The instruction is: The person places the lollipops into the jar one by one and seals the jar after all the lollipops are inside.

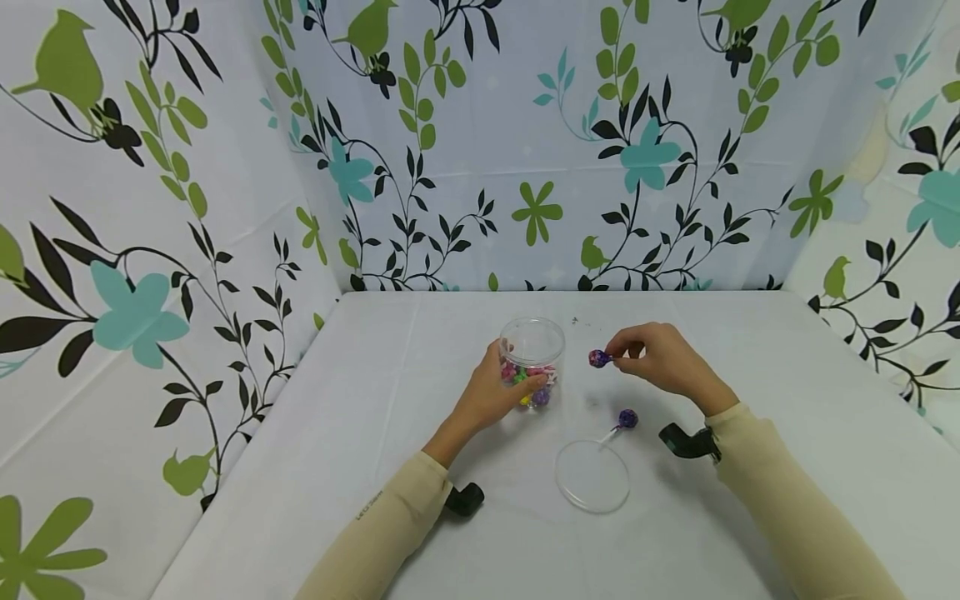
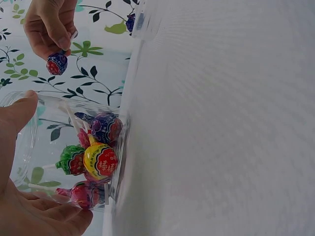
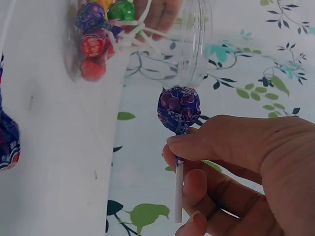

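My left hand (image 1: 491, 392) grips a clear plastic jar (image 1: 534, 343) from its left side, with the thumb across the front. The jar has no lid on, and several wrapped lollipops (image 2: 100, 160) in yellow, green, pink and purple lie in its bottom. To the right of the jar, my right hand (image 1: 666, 358) pinches a purple-wrapped lollipop (image 3: 178, 108) just below its head, between thumb and fingers. In the right wrist view, its white stick points down past the fingertips. In the head view, this lollipop is apart from the jar.
On the white table (image 1: 420, 500), a round clear lid (image 1: 592, 510) lies in front of the jar. Another purple lollipop (image 1: 628, 419) lies there, its stick end at the lid's far rim. A leaf-and-bird patterned curtain (image 1: 465, 183) surrounds the table's back and sides.
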Demonstrator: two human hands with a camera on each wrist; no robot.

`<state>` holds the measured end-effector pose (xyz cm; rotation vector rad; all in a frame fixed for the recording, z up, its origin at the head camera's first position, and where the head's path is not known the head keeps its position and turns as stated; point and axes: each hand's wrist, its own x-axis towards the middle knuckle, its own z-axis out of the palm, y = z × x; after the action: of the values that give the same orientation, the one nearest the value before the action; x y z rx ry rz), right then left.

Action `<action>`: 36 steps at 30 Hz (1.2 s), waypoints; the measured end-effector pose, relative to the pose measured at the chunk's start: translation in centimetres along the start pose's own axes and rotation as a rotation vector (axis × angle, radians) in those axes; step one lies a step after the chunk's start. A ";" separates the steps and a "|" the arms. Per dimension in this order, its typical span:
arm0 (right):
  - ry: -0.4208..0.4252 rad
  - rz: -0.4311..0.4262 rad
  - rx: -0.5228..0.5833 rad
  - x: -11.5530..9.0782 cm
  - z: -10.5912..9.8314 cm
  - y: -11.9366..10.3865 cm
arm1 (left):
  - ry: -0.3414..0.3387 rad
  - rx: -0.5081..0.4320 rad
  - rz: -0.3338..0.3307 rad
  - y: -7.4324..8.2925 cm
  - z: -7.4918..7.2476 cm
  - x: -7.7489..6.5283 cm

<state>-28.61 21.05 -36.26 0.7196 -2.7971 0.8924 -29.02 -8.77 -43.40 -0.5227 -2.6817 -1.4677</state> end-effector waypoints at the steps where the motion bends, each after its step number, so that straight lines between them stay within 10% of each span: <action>1: 0.001 0.000 0.000 0.1 0.0 -0.1 | -0.001 -0.001 0.000 0.0 0.0 0.0; 36: 0.034 -0.081 0.010 2.8 -0.4 -4.1 | -0.008 -0.037 -0.013 0.1 -0.1 -0.1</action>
<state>-29.19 17.21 -33.15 0.8042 -2.7146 0.8959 -28.93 -8.84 -43.27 -0.5154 -2.6737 -1.5244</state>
